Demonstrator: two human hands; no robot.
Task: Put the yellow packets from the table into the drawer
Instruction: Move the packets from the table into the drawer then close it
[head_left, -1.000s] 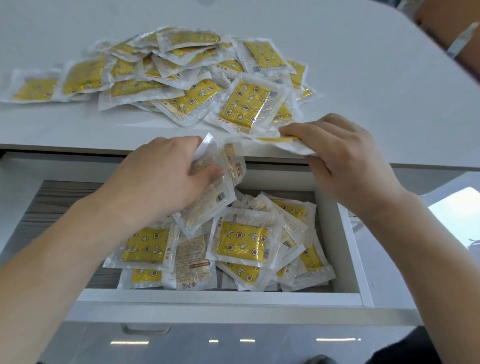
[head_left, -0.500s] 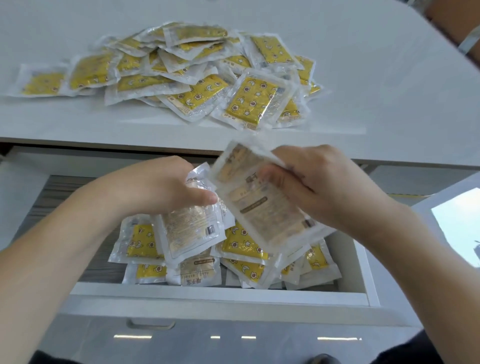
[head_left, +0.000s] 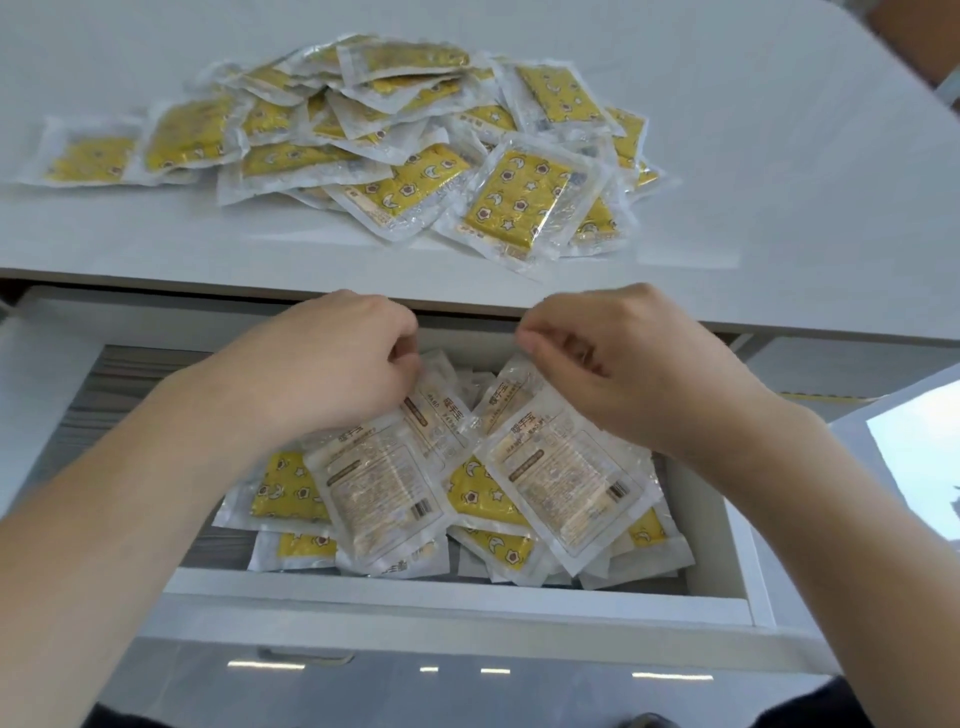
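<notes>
Many yellow packets (head_left: 524, 202) in clear wrappers lie heaped on the white table (head_left: 727, 197). Below its front edge the white drawer (head_left: 457, 597) stands pulled out, with several packets piled inside. My left hand (head_left: 332, 358) hangs over the drawer and pinches the top of a packet (head_left: 379, 488) that shows its printed back. My right hand (head_left: 618, 358) pinches the top edge of another back-side-up packet (head_left: 566, 478) over the drawer's right half. Both held packets slope down onto the pile.
The drawer's left part shows a bare grey wood-grain bottom (head_left: 135, 384). A light panel (head_left: 919, 457) stands at the right, beside the drawer. A handle (head_left: 306, 657) sits on the front below the open drawer.
My right hand took a packet off the table's front edge and brought it down over the drawer. My left hand lowered its packet toward the pile. The head camera moved closer.
</notes>
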